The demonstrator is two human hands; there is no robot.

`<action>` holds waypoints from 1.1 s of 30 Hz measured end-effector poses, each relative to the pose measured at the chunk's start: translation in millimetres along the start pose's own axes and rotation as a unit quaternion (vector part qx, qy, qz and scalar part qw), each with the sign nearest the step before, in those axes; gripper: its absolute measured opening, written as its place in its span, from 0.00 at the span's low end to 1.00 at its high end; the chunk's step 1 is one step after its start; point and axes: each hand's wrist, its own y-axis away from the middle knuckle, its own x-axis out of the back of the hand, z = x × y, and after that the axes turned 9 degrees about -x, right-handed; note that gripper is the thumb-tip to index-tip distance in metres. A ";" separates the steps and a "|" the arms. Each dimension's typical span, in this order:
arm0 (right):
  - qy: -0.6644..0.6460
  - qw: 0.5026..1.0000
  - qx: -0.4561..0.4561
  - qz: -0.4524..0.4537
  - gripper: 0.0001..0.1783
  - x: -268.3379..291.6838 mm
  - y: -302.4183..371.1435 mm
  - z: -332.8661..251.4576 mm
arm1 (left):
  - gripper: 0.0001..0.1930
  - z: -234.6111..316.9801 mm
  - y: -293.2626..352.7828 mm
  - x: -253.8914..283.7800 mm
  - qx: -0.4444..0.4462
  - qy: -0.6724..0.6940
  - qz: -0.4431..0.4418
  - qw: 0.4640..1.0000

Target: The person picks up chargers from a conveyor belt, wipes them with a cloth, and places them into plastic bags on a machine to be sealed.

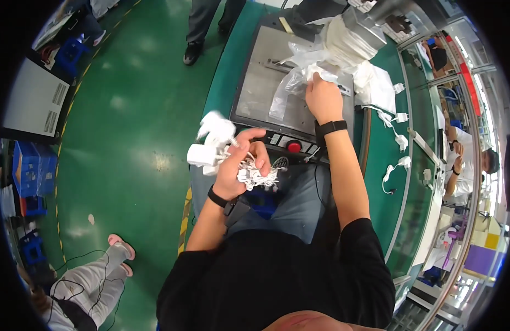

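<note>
My left hand (235, 170) is closed around a bunch of white power adapters with bundled white cables (259, 175). The adapter bodies (204, 154) stick out on its left side, and the upper ones are blurred. My right hand (324, 99) reaches over the grey metal top of a machine (257, 91). Its fingers are bent and pinch a clear plastic bag (283, 95), beside a crumpled white piece (321, 73). The fingertips are partly hidden. A red round button (293, 146) sits on the machine's front panel, below the right wrist.
A thick stack of whitish bags (346, 44) lies at the machine's far end, with a white bag (375, 85) beside it. Several white adapters (401, 142) with cables lie on the green bench at right. People stand or sit nearby: dark trousers (202, 22), grey trousers (95, 281).
</note>
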 end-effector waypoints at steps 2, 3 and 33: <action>0.000 1.000 0.007 0.005 0.21 0.9 10.0 -1.2 | 0.22 3.2 11.5 10.4 -0.016 -0.153 0.070 0.986; 0.000 1.000 0.015 0.019 0.21 3.7 14.4 0.9 | 0.22 2.5 13.3 15.5 -0.023 -0.229 0.100 0.968; -0.686 0.673 0.155 -0.230 0.38 114.4 203.1 -33.7 | 0.14 -35.4 -52.5 -119.0 -0.156 -0.389 -0.179 0.890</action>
